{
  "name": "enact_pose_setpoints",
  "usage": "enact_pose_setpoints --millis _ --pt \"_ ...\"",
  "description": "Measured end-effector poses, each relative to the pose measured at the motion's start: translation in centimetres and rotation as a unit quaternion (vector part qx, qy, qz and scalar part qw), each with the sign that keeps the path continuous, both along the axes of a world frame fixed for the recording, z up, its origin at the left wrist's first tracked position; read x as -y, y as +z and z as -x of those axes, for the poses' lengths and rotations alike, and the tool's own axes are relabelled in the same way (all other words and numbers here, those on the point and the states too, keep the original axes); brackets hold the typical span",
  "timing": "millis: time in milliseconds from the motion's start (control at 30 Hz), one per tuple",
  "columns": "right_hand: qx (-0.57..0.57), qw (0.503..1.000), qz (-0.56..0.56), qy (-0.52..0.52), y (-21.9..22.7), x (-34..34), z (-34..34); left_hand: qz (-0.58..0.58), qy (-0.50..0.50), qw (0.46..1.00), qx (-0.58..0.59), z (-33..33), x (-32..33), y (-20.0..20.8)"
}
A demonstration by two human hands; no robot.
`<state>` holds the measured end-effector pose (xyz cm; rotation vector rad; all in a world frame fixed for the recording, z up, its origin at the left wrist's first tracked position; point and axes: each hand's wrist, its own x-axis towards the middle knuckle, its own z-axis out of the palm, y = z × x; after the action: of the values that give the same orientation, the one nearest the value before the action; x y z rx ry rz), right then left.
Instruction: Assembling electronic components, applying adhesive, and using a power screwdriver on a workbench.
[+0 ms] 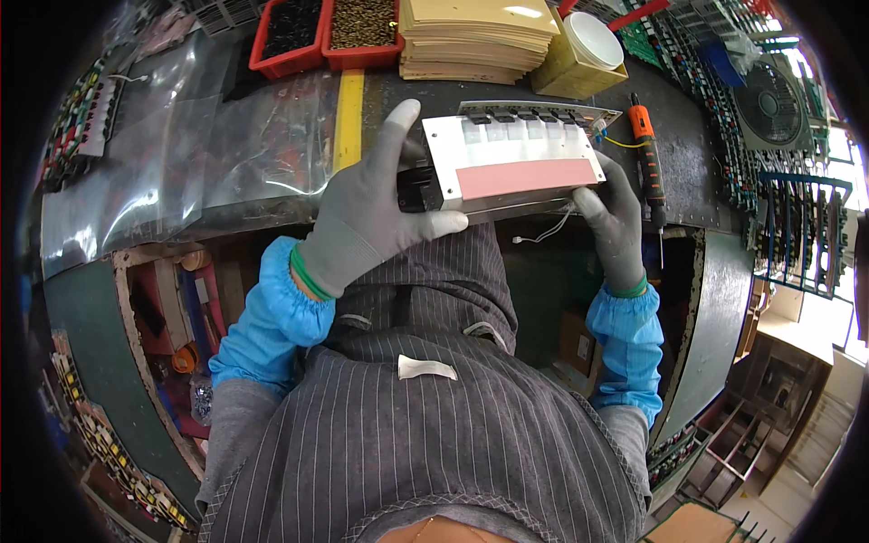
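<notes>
Both hands are in grey gloves with blue sleeve covers, and they hold 1 flat metal panel (511, 163) between them, just above the front edge of the counter (688, 154). The left hand (367, 217) is clamped on the panel's left end: thumb laid along the near edge, index finger pointing straight up past the far corner, the other fingers tucked behind where I can't see them. So it's partly spread, but gripping. The right hand (615, 217) is wrapped around the right end, fingers curled under and the thumb pressing the near right corner.

The panel is tilted toward the person a bit. It has a pink strip (525, 177) across its near face, a row of pale clear squares above that, and a line of small black parts along the far edge. Thin wires (615, 140) hang off its right corner.

Just right of the right hand, an orange-handled screwdriver (647, 154) lies on the counter. Further back sit 2 red bins (326, 36) of small parts, a stack of tan sheets (480, 36) and a white bowl (593, 41). Clear plastic bags (181, 145) cover the counter's left side, and a yellow stripe (348, 118) runs beside them.
</notes>
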<state>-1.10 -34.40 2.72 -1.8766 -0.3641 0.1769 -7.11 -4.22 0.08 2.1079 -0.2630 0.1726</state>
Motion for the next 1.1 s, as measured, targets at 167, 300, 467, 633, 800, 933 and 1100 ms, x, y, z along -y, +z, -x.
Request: enact_pose_setpoints --millis 167,300,467,633,800,933,1100 --pt "0.037 0.999 0.005 0.000 0.9 -1.5 -2.3 0.031 0.030 0.998 0.043 -2.0 -1.3 -0.1" --pt "-0.027 0.998 0.061 -0.016 1.5 -3.2 -5.6 0.140 0.008 0.976 -0.169 -4.5 -2.9 2.4" --pt "-0.128 0.991 0.034 -0.003 -2.3 -3.3 -9.8 0.055 0.022 0.956 -0.288 -7.5 -3.5 0.8" --pt "-0.025 0.984 0.165 0.056 -1.5 -2.6 -11.5 -0.194 0.022 0.965 -0.177 -8.6 -4.7 -0.1" --pt "0.127 0.970 0.139 0.156 -0.4 -3.7 -11.9 -0.044 -0.042 0.997 -0.041 -9.4 -4.6 -1.2" --pt "0.105 0.955 0.172 0.217 -0.9 -3.2 -13.4 -0.013 -0.075 0.997 0.000 -9.9 -4.6 -2.2" --pt "0.059 0.958 0.165 0.225 -1.1 -3.1 -14.1 -0.019 -0.070 0.997 -0.007 -10.2 -4.7 -2.8"
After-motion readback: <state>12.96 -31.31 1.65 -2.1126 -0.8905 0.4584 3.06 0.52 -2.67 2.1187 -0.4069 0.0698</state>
